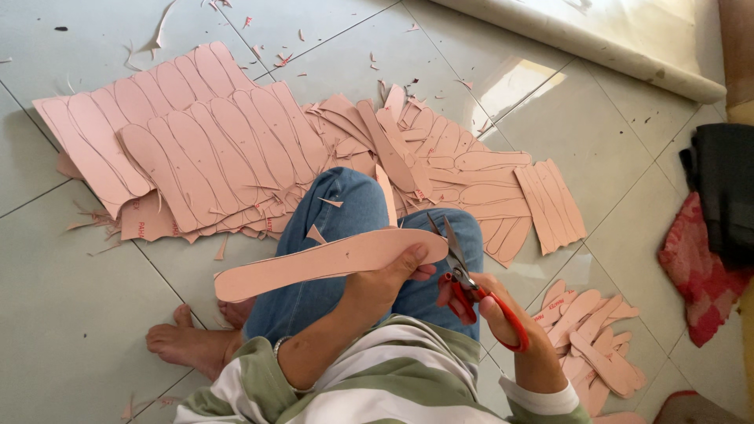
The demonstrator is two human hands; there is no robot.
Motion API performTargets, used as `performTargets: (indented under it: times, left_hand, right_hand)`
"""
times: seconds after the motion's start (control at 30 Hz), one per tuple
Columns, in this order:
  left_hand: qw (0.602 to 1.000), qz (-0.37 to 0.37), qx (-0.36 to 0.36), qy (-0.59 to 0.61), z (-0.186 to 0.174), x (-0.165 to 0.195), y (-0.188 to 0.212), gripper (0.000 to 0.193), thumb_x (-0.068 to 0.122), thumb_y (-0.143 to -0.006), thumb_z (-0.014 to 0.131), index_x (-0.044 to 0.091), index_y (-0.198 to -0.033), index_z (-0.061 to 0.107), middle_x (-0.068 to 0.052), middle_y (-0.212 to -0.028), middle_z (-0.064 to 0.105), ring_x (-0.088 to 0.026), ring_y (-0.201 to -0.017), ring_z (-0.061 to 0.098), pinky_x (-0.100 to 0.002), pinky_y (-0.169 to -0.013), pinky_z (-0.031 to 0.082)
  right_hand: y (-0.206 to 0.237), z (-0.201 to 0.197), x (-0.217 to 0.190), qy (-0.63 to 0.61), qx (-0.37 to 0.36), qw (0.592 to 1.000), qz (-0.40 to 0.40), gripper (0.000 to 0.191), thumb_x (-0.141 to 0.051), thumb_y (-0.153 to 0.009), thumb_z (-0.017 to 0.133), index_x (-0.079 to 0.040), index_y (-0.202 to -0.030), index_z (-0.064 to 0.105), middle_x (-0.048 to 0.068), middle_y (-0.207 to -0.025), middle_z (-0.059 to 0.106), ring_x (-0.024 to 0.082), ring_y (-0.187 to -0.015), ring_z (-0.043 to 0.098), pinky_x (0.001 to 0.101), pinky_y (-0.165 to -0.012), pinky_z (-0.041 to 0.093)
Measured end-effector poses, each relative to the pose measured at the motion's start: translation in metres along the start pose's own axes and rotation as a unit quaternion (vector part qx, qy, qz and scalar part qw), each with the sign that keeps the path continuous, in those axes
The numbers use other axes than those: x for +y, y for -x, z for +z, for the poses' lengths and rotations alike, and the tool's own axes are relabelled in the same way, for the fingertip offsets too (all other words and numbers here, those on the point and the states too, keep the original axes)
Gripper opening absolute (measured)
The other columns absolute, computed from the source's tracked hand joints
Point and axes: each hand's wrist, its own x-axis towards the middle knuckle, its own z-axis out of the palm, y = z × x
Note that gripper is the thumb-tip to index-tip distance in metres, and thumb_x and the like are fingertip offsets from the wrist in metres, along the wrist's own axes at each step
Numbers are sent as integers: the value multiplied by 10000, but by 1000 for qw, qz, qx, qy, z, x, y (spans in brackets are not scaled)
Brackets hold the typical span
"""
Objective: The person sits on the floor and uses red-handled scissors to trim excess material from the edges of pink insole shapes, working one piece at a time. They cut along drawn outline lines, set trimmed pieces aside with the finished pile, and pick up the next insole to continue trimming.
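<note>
Left hand (pixel 385 283) gripped a pink insole cutout (pixel 314 263); right hand (pixel 491 314) gripped red-handled scissors (pixel 471 286), blades open at its rounded end.

Left hand (pixel 385 279) pinched closed, right hand (pixel 503 318) curled shut, forearms converging.

You wear a long-sleeved top (pixel 377 385) with broad horizontal stripes in sage green and white; it fills the lower middle of the frame. Its left sleeve is pushed up above the wrist, while the right sleeve ends in a white cuff (pixel 542 399) at the lower right. A thin pale bracelet (pixel 279 343) circles your left wrist. Your trousers are blue denim jeans (pixel 345 235), and your feet (pixel 192 341) at the lower left are bare.
</note>
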Motion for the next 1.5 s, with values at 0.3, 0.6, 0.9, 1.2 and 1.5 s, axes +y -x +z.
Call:
performTargets:
  times: [0.3,0.6,0.9,1.2,1.5]
  left_hand:
    - [998,-54,-6,-38,-8,7,-5,283,165,-960,689,-78,-1105,704,-138,-974,762,-180,-818,762,-286,-731,639]
    - [997,-37,-63,2,-5,-11,-13,235,157,-962,716,-35,-1090,669,-109,-983,738,-160,-830,731,-277,-717,634]
    - [995,-32,78,53,-15,-47,-34,165,172,-943,739,32,-1026,715,-52,-878,698,-110,-715,643,-276,-583,578]
    - [999,-34,-1,-20,-48,-45,-41,173,100,-933,733,-20,-1057,722,-65,-933,741,-99,-794,702,-249,-687,602]
    - [925,-245,-253,-141,-45,-87,-20,207,65,-897,758,-14,-1083,713,-56,-914,731,-97,-780,678,-261,-678,572]
  right_hand:
    - [7,-17,21,3,-11,1000,16,1025,-983,-728,399,15,-720,632,9,-514,468,108,-441,444,263,-439,361]
    - [-6,-12,31,-94,130,987,23,474,-476,-893,611,-7,-901,684,40,-618,571,103,-541,519,259,-491,398]
    - [-14,-30,65,-152,274,949,36,140,-128,-908,680,-5,-852,643,63,-713,610,159,-644,575,302,-598,446]
    - [19,-67,69,-196,482,854,-2,62,-100,-915,666,-55,-902,625,66,-793,660,163,-649,607,300,-609,492]
    - [29,-75,100,-309,538,784,-34,178,-195,-980,707,-29,-1037,675,73,-871,682,158,-712,646,280,-625,518]
